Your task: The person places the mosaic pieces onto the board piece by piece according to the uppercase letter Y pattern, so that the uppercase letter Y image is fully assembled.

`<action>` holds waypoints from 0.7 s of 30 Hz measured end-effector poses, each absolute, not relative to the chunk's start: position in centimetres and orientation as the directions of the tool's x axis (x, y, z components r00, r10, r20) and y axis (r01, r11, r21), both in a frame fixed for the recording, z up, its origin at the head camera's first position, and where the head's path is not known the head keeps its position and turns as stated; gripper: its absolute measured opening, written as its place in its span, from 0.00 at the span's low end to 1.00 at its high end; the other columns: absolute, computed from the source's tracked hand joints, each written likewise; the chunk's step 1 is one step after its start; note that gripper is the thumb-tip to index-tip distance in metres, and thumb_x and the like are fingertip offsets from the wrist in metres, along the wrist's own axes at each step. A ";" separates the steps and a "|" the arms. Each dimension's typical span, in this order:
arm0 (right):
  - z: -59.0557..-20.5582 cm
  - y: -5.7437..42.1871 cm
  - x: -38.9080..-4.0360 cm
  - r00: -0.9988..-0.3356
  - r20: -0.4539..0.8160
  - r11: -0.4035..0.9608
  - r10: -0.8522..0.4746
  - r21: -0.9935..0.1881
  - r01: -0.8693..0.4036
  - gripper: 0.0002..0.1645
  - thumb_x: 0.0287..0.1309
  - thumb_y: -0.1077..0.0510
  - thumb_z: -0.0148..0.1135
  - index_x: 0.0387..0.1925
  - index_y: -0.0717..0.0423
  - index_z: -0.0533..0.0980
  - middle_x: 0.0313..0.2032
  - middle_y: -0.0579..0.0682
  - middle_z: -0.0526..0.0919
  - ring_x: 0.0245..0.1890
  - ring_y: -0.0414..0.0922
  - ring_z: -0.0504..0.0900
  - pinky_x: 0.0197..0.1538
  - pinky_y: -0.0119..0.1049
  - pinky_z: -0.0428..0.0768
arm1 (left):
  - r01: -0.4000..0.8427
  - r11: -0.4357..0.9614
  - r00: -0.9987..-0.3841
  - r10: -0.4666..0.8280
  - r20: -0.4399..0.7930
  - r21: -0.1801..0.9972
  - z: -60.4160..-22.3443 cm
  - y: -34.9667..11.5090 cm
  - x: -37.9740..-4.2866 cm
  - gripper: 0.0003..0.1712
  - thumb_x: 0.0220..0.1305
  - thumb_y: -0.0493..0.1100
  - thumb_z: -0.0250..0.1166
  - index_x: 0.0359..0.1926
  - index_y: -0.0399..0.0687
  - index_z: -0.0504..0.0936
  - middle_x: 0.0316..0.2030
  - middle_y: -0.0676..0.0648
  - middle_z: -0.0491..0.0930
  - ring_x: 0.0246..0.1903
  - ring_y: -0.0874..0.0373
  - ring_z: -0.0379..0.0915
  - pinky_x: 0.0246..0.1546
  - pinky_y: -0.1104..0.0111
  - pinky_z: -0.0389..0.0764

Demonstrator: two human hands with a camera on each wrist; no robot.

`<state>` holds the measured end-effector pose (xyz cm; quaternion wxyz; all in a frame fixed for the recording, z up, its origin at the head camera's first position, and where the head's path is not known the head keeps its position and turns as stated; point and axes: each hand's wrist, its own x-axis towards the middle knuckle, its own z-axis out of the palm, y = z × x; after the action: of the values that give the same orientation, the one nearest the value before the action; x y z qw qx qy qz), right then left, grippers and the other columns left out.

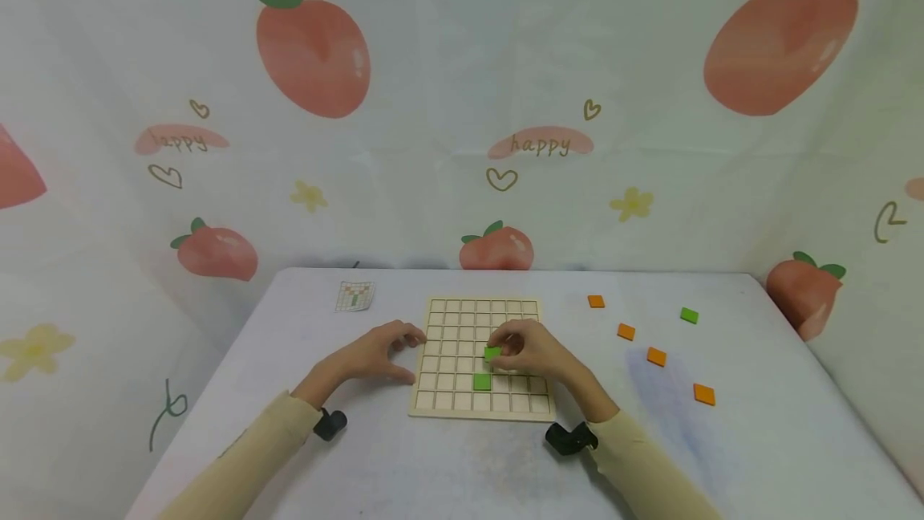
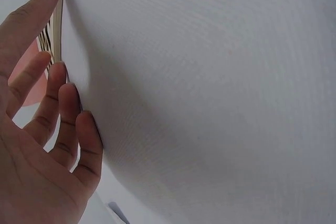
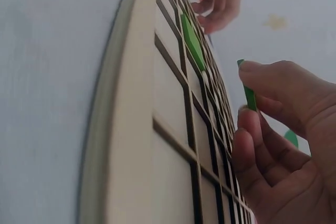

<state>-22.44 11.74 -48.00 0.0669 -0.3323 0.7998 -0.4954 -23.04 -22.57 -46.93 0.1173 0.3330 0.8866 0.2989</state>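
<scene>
A square wooden grid board (image 1: 447, 362) lies on the table. One green tile (image 1: 482, 382) sits in a cell in its lower half. Between thumb and fingertips, my right hand (image 1: 532, 350) pinches a second green tile (image 3: 249, 94), held over the middle of the board. That tile stands on edge in the right wrist view, apart from the grid. At the board's left side is my left hand (image 1: 382, 353), thumb and fingers spread. In the left wrist view its thumb tip rests on the wooden rim (image 2: 59, 19), and the other fingers are loosely bent beside it.
To the right lie several orange tiles, the nearest orange tile (image 1: 704, 394) by the right forearm, and a loose green tile (image 1: 689, 315). A small paper card (image 1: 355, 296) with a coloured grid pattern lies at the back left. A fruit-print cloth (image 1: 433, 103) hangs behind the table.
</scene>
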 end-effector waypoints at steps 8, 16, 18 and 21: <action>-47.6 10.4 -22.0 -0.786 0.167 0.346 -0.596 -0.829 -0.439 0.13 0.53 0.62 0.78 0.40 0.60 0.84 0.35 0.50 0.84 0.31 0.40 0.80 0.39 0.35 0.81 | 0.524 0.594 -0.747 0.665 -0.007 0.610 -46.8 -22.6 -22.9 0.37 0.53 0.49 0.81 0.61 0.43 0.77 0.50 0.50 0.77 0.49 0.53 0.73 0.53 0.58 0.75; -47.5 9.8 -21.7 -0.799 0.155 0.375 -0.580 -0.820 -0.432 0.11 0.53 0.62 0.78 0.37 0.59 0.85 0.32 0.46 0.83 0.31 0.39 0.79 0.38 0.34 0.81 | 0.529 0.591 -0.745 0.668 -0.001 0.609 -46.7 -22.5 -22.9 0.37 0.53 0.48 0.81 0.60 0.43 0.77 0.50 0.49 0.77 0.49 0.52 0.73 0.53 0.58 0.75; -47.5 9.7 -21.6 -0.801 0.160 0.383 -0.577 -0.813 -0.438 0.10 0.52 0.63 0.78 0.37 0.59 0.85 0.31 0.45 0.82 0.30 0.39 0.79 0.37 0.34 0.80 | 0.524 0.596 -0.748 0.663 -0.005 0.608 -46.7 -22.5 -22.9 0.37 0.53 0.48 0.81 0.60 0.43 0.77 0.50 0.49 0.77 0.49 0.52 0.73 0.53 0.58 0.75; -47.5 9.6 -21.6 -0.805 0.158 0.400 -0.571 -0.803 -0.442 0.10 0.52 0.62 0.79 0.36 0.58 0.85 0.30 0.44 0.82 0.29 0.37 0.78 0.36 0.33 0.80 | 0.515 0.600 -0.753 0.658 -0.012 0.612 -46.6 -22.4 -22.8 0.37 0.52 0.48 0.81 0.60 0.43 0.77 0.50 0.49 0.77 0.49 0.52 0.73 0.53 0.57 0.75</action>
<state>-21.61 9.56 -47.53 0.0712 -0.3037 0.8337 -0.4557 -22.80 -22.43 -46.59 0.1189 0.3308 0.8865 0.3009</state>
